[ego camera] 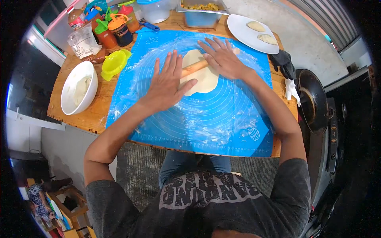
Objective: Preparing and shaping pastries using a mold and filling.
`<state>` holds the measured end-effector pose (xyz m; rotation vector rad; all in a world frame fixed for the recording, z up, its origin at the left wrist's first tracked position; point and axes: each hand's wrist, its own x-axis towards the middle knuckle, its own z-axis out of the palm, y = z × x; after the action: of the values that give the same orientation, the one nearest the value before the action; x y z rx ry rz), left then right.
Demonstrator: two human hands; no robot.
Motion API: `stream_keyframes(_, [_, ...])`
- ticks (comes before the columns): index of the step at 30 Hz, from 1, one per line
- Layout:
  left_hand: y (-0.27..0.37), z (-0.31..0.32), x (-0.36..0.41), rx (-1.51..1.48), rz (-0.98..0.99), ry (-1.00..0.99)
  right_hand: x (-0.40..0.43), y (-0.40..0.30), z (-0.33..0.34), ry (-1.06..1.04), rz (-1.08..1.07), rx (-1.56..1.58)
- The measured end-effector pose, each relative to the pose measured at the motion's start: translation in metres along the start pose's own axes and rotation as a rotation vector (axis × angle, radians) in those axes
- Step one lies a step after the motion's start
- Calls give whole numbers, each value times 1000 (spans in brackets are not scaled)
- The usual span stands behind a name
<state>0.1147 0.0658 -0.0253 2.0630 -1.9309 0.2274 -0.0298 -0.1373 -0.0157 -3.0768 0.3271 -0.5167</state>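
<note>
A wooden rolling pin (195, 68) lies slantwise across a flat sheet of dough (204, 81) on a blue silicone baking mat (190, 119) dusted with flour. My left hand (168, 83) rests flat over the pin's left end, its fingers extended and its thumb over the dough. Over the pin's right end lies my right hand (223, 58), palm down with the fingers spread. Both hands hide the ends of the pin. A small piece of dough (236, 51) shows beside my right fingers.
A white bowl with dough (66, 99) and a yellow-green plastic mould (115, 64) stand left, below sauce bottles (107, 35). Behind are a metal tray of filling (202, 18) and a white plate (238, 32) with two filled dough pieces. A black wok (315, 101) is at right.
</note>
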Motion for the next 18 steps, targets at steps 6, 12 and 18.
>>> stream_keyframes(6, [-20,0,10,147,-135,-8,47,8,18,-57,64,-30])
stream_keyframes(12, [-48,5,26,196,-253,8,88,12,35,-34,81,-58])
stream_keyframes(18, [-65,2,34,314,-274,80,106,12,36,105,209,82])
